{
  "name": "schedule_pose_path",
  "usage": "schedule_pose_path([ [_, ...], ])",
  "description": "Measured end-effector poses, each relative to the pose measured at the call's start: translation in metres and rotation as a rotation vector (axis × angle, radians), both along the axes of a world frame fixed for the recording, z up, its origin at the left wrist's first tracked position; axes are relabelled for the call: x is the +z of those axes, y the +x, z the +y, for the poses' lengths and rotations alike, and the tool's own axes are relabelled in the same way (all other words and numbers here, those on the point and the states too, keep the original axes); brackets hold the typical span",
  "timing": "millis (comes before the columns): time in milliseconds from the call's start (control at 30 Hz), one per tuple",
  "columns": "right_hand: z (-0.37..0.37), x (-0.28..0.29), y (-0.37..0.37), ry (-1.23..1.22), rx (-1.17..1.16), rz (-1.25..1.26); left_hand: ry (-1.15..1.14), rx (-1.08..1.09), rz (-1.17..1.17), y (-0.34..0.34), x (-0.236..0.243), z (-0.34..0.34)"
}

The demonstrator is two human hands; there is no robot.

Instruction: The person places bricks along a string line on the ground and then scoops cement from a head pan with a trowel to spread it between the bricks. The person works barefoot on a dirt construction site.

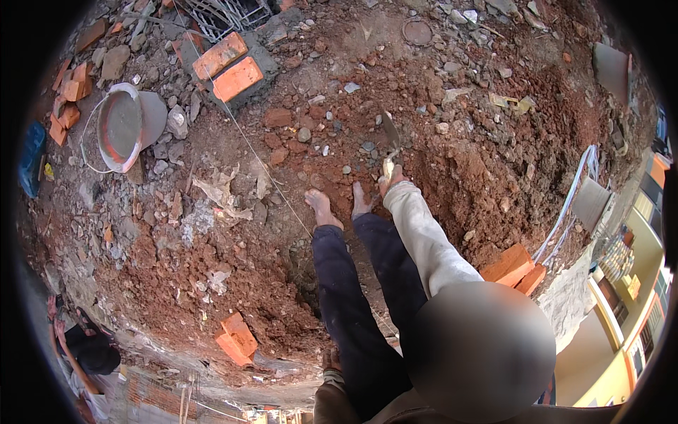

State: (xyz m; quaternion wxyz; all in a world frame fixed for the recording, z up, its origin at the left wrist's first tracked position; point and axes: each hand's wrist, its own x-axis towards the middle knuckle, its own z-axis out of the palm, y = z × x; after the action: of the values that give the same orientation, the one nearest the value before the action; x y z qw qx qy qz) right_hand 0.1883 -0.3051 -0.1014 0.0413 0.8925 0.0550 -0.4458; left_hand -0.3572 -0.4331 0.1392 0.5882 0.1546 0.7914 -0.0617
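My right hand (393, 178), at the end of a pale sleeve, is closed round the handle of a trowel (390, 132). The trowel's metal blade points away from me, just over the reddish soil ahead of my bare right foot (361, 198). Low in the view, my left hand (330, 359) is beside my dark-trousered left leg; its fingers are too small and shaded to make out. Farther off to the left, two orange bricks (237, 78) lie side by side on grey mortar (267, 62). A thin string (258, 157) runs past them toward my left foot (322, 206).
A bucket (152, 120) of grey mortar stands at left, near stacked bricks (73, 88). Steel bars (222, 15) rise at the far edge. Loose bricks lie at the lower left (237, 339) and right (510, 266). Rubble covers the uneven ground. Another person (95, 350) is at lower left.
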Motion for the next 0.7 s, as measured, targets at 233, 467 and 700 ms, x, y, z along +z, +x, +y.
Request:
schedule_pose_path([
  [233,-0.008,-0.039,-0.038,0.093,-0.145,0.091,0.002,-0.183,-0.001,0.043,-0.012,0.019],
  [467,-0.018,-0.033,-0.1,0.058,0.021,0.056,0.045,-0.348,-0.01,0.108,-0.036,0.067],
  [700,-0.053,-0.071,-0.14,0.033,0.172,0.188,0.075,-0.362,-0.075,0.146,-0.053,0.108],
])
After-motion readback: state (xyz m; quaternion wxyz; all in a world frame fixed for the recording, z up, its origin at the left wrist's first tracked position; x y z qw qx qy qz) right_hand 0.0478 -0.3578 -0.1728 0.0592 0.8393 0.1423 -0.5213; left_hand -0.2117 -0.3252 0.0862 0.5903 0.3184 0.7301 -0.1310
